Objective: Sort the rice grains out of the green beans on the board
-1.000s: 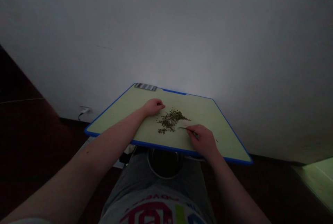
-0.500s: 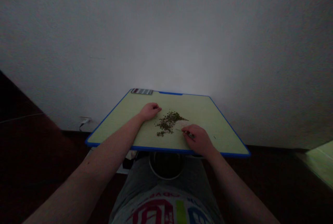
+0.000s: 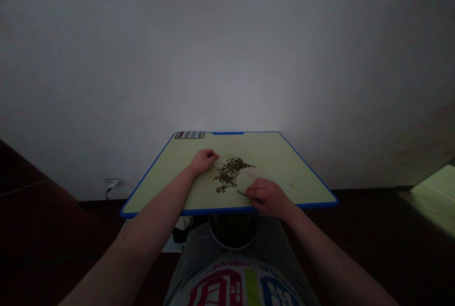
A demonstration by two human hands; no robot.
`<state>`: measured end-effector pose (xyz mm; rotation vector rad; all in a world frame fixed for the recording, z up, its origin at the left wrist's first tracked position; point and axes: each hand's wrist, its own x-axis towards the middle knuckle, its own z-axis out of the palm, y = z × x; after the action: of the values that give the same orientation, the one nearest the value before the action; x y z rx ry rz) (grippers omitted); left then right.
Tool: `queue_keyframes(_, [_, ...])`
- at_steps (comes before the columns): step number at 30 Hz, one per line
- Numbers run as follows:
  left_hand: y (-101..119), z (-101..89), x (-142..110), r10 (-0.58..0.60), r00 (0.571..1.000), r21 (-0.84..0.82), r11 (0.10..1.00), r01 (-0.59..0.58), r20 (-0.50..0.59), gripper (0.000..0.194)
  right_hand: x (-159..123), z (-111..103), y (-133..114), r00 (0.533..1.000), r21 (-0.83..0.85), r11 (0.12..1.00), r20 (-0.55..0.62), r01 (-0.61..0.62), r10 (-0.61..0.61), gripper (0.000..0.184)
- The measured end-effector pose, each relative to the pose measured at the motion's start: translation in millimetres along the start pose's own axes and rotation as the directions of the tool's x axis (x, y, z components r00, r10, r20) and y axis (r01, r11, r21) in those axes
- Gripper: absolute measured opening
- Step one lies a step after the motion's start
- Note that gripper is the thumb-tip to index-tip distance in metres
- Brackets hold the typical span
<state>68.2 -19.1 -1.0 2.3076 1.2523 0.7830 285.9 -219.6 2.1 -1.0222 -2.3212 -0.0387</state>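
A scattered heap of small dark green-brown grains, like seeds or beans, [image 3: 231,171] lies on a pale board-topped table [image 3: 199,197]. Beside it on the right is a patch of whitish grains [image 3: 248,173], too small to name. My left hand [image 3: 205,160] rests on the board left of the heap, fingers curled and thumb and forefinger pinched; anything between them cannot be made out. My right hand [image 3: 266,196] is closed round a thin pointed tool [image 3: 242,193], whose tip points left, just below the whitish patch. The rest of the tool is hidden by the fingers.
A phone with a lit screen [image 3: 190,135] lies at the far left corner of the board, by the wall. A short dark sliver [image 3: 291,184] lies to the right. Beneath the front edge, a round dark bowl [image 3: 233,235] sits at my lap. A plug [image 3: 113,183] is in the wall.
My right hand has turned a little, so less of the tool shows and its tip sits lower beside the heap. My left hand stays put. The camera view has shifted slightly.
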Motion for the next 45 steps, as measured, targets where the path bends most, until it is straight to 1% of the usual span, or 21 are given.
queue_keyframes(3, [-1.0, 0.6, 0.6, 0.007, 1.0, 0.01, 1.0, -0.007, 0.01, 0.034, 1.9, 1.5, -1.2, 0.996, -0.025, 0.998, 0.067, 0.059, -0.057, 0.026])
queue_keyframes(6, [-1.3, 2.6, 1.6, -0.014, 1.0, 0.025, 1.0, 0.014, 0.001, 0.034, 2.6, 1.3, -1.5, 0.993, -0.074, 0.995, 0.098, 0.07, -0.063, 0.025])
queue_keyframes(9, [-1.1, 4.8, 2.0, -0.038, 0.999, 0.012, 0.999, 0.038, 0.005, 0.034, 0.5, 2.1, -0.9, 0.997, -0.106, 0.994, 0.079, 0.015, -0.007, 0.024])
queue_keyframes(12, [-0.6, 5.3, 1.5, -0.027, 1.0, 0.001, 1.0, 0.027, 0.005, 0.033, -2.8, 4.3, -0.2, 0.997, -0.15, 0.986, 0.028, -0.067, 0.072, 0.022])
queue_keyframes(14, [0.1, 4.6, 0.9, -0.019, 1.0, -0.004, 1.0, 0.019, 0.001, 0.034, -4.6, 5.4, -0.1, 0.996, -0.17, 0.982, -0.002, -0.089, 0.089, 0.021])
queue_keyframes(16, [0.6, 3.7, 0.6, -0.023, 1.0, -0.006, 1.0, 0.023, -0.007, 0.032, -5.4, 5.6, -0.3, 0.998, -0.164, 0.984, -0.007, -0.068, 0.068, 0.021])
queue_keyframes(21, [0.3, 3.2, 0.6, -0.016, 1.0, -0.007, 1.0, 0.016, -0.01, 0.032, -3.9, 5.0, -0.7, 0.996, -0.078, 0.995, 0.06, 0.067, -0.062, 0.024])
queue_keyframes(23, [0.0, 3.6, 0.5, -0.019, 1.0, -0.013, 1.0, 0.019, -0.002, 0.032, -2.8, 5.3, -0.7, 0.994, -0.056, 0.995, 0.073, 0.082, -0.077, 0.025])
queue_keyframes(26, [0.0, 4.1, 0.2, -0.011, 1.0, -0.018, 1.0, 0.011, -0.003, 0.032, -1.7, 6.3, -0.8, 0.997, -0.085, 0.996, 0.066, 0.041, -0.036, 0.024])
queue_keyframes(31, [-0.1, 4.3, 0.5, -0.013, 1.0, 0.015, 1.0, 0.014, -0.003, 0.034, -3.2, 5.8, -1.4, 0.995, -0.187, 0.977, 0.005, -0.1, 0.103, 0.02])
queue_keyframes(33, [-0.6, 4.6, 0.8, -0.01, 1.0, 0.019, 1.0, 0.01, -0.001, 0.035, -4.2, 5.1, -1.7, 0.995, -0.182, 0.979, 0.013, -0.094, 0.099, 0.02])
queue_keyframes(38, [-1.1, 5.2, 0.6, -0.009, 1.0, 0.019, 1.0, 0.009, 0.001, 0.035, -2.8, 3.8, -3.8, 0.998, -0.083, 0.996, 0.059, 0.039, -0.034, 0.024])
queue_keyframes(40, [-1.2, 5.3, 0.4, -0.001, 1.0, 0.02, 1.0, 0.001, -0.001, 0.035, -1.2, 3.5, -4.5, 0.998, -0.084, 0.996, 0.054, 0.029, -0.024, 0.024])
queue_keyframes(45, [-2.6, 5.9, 1.3, -0.002, 1.0, 0.012, 1.0, 0.002, -0.003, 0.035, -1.0, 3.3, -4.3, 0.995, -0.18, 0.98, 0.034, -0.086, 0.094, 0.021])
